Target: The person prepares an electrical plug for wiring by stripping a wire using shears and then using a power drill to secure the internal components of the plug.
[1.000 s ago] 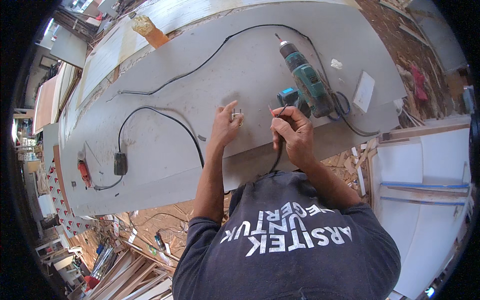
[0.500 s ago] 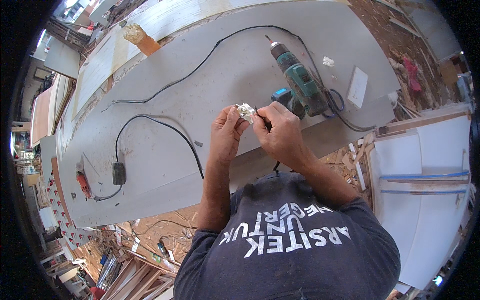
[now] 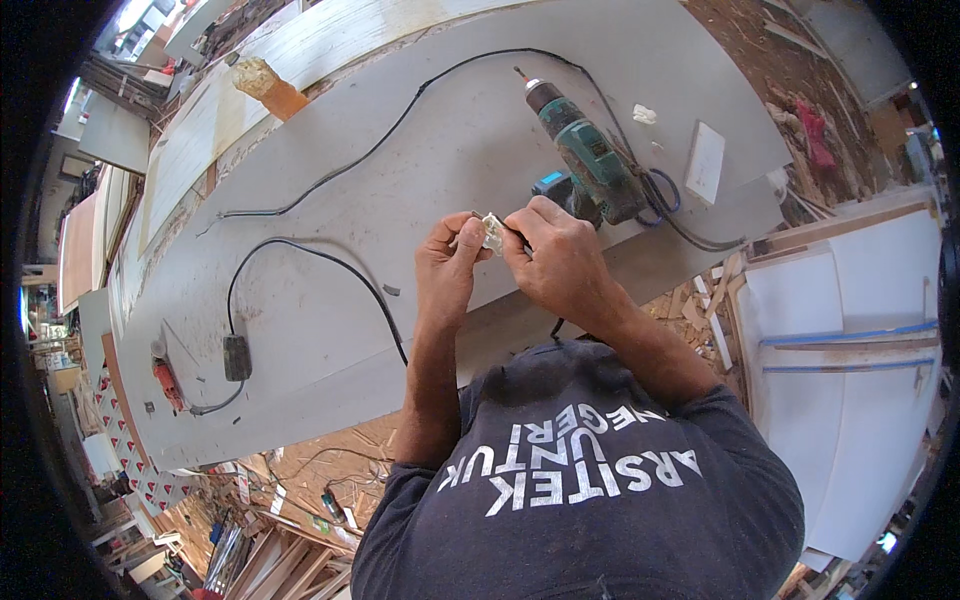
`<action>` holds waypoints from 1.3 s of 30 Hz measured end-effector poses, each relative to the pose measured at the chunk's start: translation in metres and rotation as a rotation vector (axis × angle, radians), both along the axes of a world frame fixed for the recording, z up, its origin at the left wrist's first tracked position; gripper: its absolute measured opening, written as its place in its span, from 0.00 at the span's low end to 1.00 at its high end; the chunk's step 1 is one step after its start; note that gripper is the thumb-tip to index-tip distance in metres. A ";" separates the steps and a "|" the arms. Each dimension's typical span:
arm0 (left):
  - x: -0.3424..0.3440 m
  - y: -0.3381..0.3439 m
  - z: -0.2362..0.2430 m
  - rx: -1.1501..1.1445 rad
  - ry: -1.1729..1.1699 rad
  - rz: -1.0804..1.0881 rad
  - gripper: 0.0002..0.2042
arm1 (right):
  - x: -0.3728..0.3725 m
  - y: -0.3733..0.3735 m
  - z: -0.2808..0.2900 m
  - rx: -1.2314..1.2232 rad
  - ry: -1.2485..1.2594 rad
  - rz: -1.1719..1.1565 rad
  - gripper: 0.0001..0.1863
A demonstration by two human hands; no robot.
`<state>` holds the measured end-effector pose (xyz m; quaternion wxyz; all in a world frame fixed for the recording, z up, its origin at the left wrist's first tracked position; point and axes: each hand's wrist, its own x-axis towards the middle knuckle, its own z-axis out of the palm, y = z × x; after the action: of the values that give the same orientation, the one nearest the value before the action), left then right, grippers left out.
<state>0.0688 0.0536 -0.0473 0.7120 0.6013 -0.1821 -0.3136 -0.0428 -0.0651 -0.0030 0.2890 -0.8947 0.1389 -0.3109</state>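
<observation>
In front of my chest, above the table's near edge, my left hand (image 3: 447, 270) pinches a small white plastic fitting (image 3: 493, 233) between thumb and fingers. My right hand (image 3: 560, 255) is closed beside it, its fingertips touching the fitting's right side. A black cable (image 3: 557, 327) shows just below that hand, and a dark end between its fingers looks like part of it. What the fingertips cover is hidden. Just beyond my right hand lies a green and black cordless drill (image 3: 592, 158), its bit pointing away. Another small white piece (image 3: 645, 115) rests right of the drill.
A long black cable (image 3: 400, 122) loops across the grey tabletop (image 3: 330, 240). Left lie a dark inline box (image 3: 236, 358) on a cable and a red-handled tool (image 3: 167, 383). An orange bottle (image 3: 270, 88) lies far left; a white block (image 3: 706, 160) lies right. Wood scraps litter the floor.
The white fitting has turned slightly in my left fingers, and my right fingertips have moved a little left against it. The whole view has shifted slightly; things on the table stay put.
</observation>
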 end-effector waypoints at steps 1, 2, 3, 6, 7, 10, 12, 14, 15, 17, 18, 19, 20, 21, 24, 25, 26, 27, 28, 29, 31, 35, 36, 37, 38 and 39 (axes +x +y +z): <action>0.000 0.000 0.001 0.010 -0.009 -0.001 0.12 | 0.000 0.000 0.000 0.005 0.009 0.001 0.04; 0.000 0.000 0.002 0.020 -0.017 -0.002 0.12 | 0.000 0.000 0.001 0.010 0.017 0.003 0.04; 0.001 0.001 0.002 0.022 -0.027 -0.004 0.12 | -0.001 0.000 0.001 0.014 0.026 0.004 0.04; 0.001 0.000 0.001 0.023 -0.050 -0.012 0.12 | -0.001 0.002 0.003 0.041 0.056 -0.003 0.07; 0.000 0.000 0.001 0.023 -0.054 -0.013 0.12 | 0.000 0.002 0.002 0.034 0.046 -0.006 0.07; -0.001 -0.001 -0.001 0.002 -0.050 -0.027 0.12 | 0.000 0.002 -0.001 0.035 0.030 -0.015 0.07; -0.003 -0.002 -0.003 -0.027 0.013 -0.025 0.11 | -0.001 0.004 -0.001 0.064 0.036 -0.021 0.07; -0.004 -0.003 -0.005 -0.064 0.132 -0.013 0.10 | -0.003 0.007 0.002 0.140 -0.037 -0.042 0.07; -0.004 -0.002 -0.004 -0.132 0.187 -0.040 0.10 | -0.003 0.009 0.003 0.178 -0.073 -0.051 0.08; -0.005 0.000 -0.003 -0.269 0.300 -0.087 0.11 | -0.007 0.008 0.006 0.364 -0.030 -0.028 0.09; -0.005 0.001 -0.003 -0.273 0.284 -0.095 0.13 | -0.008 0.007 0.007 0.456 -0.007 -0.016 0.11; -0.005 0.001 -0.002 -0.278 0.270 -0.105 0.14 | -0.009 0.007 0.004 0.493 -0.050 -0.008 0.11; -0.005 0.000 -0.002 -0.283 0.256 -0.115 0.15 | -0.009 0.006 -0.002 0.530 -0.092 -0.001 0.11; -0.006 0.000 -0.001 -0.270 0.230 -0.123 0.15 | -0.009 0.006 -0.007 0.567 -0.135 0.007 0.11; -0.008 -0.001 0.005 -0.235 0.156 -0.122 0.17 | -0.013 0.005 -0.010 0.709 -0.136 0.028 0.11; -0.009 -0.003 0.009 -0.223 0.137 -0.117 0.17 | -0.014 0.005 -0.011 0.752 -0.131 0.029 0.11; -0.010 -0.005 0.011 -0.212 0.118 -0.113 0.18 | -0.015 0.004 -0.013 0.794 -0.125 0.029 0.11; -0.011 -0.006 0.011 -0.211 0.085 -0.102 0.18 | -0.016 0.004 -0.014 0.837 -0.119 0.029 0.11; -0.012 -0.008 0.010 -0.210 0.051 -0.091 0.19 | -0.016 0.004 -0.014 0.816 -0.132 0.026 0.11; -0.013 -0.010 0.010 -0.208 0.017 -0.079 0.19 | -0.016 0.005 -0.014 0.795 -0.145 0.024 0.12; -0.015 -0.012 0.014 -0.216 0.046 -0.056 0.18 | -0.017 0.005 -0.015 0.777 -0.162 0.020 0.12; -0.018 -0.014 0.013 -0.263 0.129 -0.058 0.17 | -0.018 0.006 -0.019 0.830 -0.156 0.014 0.14; -0.018 -0.015 0.013 -0.264 0.162 -0.069 0.16 | -0.019 0.007 -0.019 0.853 -0.149 0.011 0.14; -0.018 -0.015 0.014 -0.263 0.195 -0.081 0.16 | -0.019 0.007 -0.019 0.835 -0.144 0.007 0.14; -0.018 -0.015 0.014 -0.263 0.229 -0.093 0.15 | -0.020 0.007 -0.019 0.816 -0.140 0.003 0.14; -0.018 -0.016 0.011 -0.276 0.229 -0.103 0.15 | -0.020 0.007 -0.018 0.798 -0.136 -0.002 0.14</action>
<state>0.0508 0.0378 -0.0363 0.7868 0.4480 -0.1718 -0.3882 -0.0626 -0.0581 -0.0215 0.6217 -0.6897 0.2301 -0.2913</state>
